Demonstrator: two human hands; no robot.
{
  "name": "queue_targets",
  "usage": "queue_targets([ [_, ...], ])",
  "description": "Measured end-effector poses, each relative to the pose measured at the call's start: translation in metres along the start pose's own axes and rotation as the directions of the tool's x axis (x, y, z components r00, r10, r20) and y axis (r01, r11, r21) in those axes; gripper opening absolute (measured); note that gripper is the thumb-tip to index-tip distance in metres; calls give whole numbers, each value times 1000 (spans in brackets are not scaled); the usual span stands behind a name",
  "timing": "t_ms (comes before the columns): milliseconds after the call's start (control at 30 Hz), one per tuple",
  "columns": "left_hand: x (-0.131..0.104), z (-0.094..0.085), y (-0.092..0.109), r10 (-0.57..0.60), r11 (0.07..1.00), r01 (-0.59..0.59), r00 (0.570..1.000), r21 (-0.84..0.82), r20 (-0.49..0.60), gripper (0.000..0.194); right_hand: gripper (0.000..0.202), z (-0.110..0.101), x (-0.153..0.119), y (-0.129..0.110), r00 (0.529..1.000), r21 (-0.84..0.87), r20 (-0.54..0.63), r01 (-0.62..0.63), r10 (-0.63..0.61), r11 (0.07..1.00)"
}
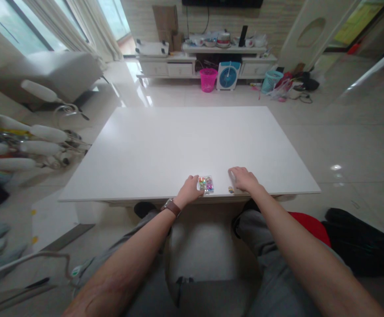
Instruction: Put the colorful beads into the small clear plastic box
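Near the front edge of the white table [192,141], a small clear box [206,185] with several compartments holds colourful little pieces in red, green, purple and yellow. My left hand [190,189] grips its left side, thumb at the near edge and fingers at the far corner. To the right of the box, my right hand [244,178] is closed with its fingers curled, around what looks like a clear, see-through piece [233,177] whose shape is hard to make out. A tiny yellow and dark piece [230,190] lies on the tabletop just below that hand.
A low cabinet [155,68] stands along the far wall, with a pink basket [208,80] and a blue fan [228,75] before it. White padded rods [43,147] of a rack are left of the table. A red thing [309,225] lies at the right, below the table.
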State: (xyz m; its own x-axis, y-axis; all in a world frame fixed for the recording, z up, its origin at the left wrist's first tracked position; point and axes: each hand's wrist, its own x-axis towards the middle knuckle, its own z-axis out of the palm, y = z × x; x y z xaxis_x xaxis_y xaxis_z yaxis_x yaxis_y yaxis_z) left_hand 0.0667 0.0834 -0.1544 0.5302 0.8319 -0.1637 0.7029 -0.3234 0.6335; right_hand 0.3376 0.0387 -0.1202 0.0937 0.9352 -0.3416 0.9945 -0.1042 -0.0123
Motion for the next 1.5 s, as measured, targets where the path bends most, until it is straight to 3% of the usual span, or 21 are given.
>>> queue_targets([
  [200,2,-8,3,-20,998,18,999,55,38,81,59,-9,-4,-5,999,-10,-36,32,-33,999],
  [333,2,-26,4,-36,999,37,998,-22,46,95,68,-26,-2,-14,970,251,-233,124,-65,960],
  [400,2,-35,5,-11,993,16,999,-113,51,101,67,-36,-1,-24,931,454,-355,254,-88,854],
  [533,4,-48,9,138,952,-124,990,-280,31,111,61,-48,-4,-51,855,700,-462,514,-233,496],
  [633,5,-51,12,238,922,-229,971,-311,-11,101,58,-46,-8,-69,819,766,-459,561,-345,314],
  [700,6,-51,13,276,917,-276,960,-290,-42,89,59,-40,-9,-74,812,786,-438,554,-385,273],
  [767,6,-48,13,287,926,-296,955,-232,-75,79,61,-32,-7,-75,818,776,-421,549,-392,312],
  [967,1,-36,15,347,937,-349,934,-3,-82,65,68,-13,-2,-72,820,515,-365,573,-441,638],
  [1133,1,-26,23,331,937,-326,944,129,-18,61,59,-15,-7,-75,881,280,-219,469,-420,838],
  [1267,4,-21,27,281,937,-281,959,208,27,61,58,-15,-8,-76,915,185,-156,398,-372,899],
  [1500,9,-13,21,244,939,-250,968,234,57,62,51,-9,-3,-77,933,174,-114,356,-341,918],
])
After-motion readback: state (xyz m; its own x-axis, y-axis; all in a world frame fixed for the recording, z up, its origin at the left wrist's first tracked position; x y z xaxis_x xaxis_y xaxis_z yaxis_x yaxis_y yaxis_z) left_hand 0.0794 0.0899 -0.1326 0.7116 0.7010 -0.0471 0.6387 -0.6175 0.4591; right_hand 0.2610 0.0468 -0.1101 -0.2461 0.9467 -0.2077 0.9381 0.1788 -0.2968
